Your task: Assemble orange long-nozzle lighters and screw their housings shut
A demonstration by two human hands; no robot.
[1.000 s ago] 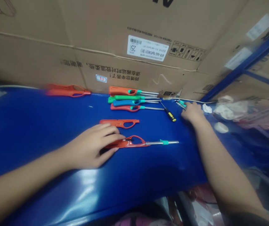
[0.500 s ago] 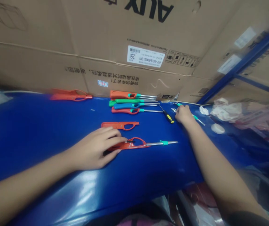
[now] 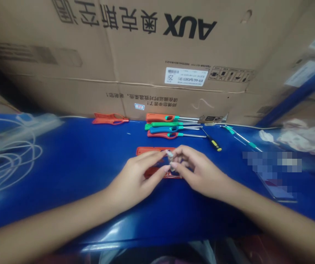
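My left hand and my right hand meet over the table, fingertips pinched on a small whitish part. Its exact kind is too blurred to tell. Beneath my hands lies an opened red gas lighter body, mostly covered by my fingers. Just behind it, a separate red handle half rests flat, its right end hidden by my hands. Farther back, several long-nosed lighters, among them an orange one and a blue one, lie side by side. A black-and-yellow screwdriver sits to their right.
A large cardboard box walls off the back of the blue table. Red handle shells lie at the back left, near a coiled white cable. At right are metal lighter tubes, crumpled tissue and a partly blurred flat device.
My right hand has come from the metal tubes at the back right to the middle. My left hand has lifted off the lighter body, and both now pinch the small part. The view has shifted.
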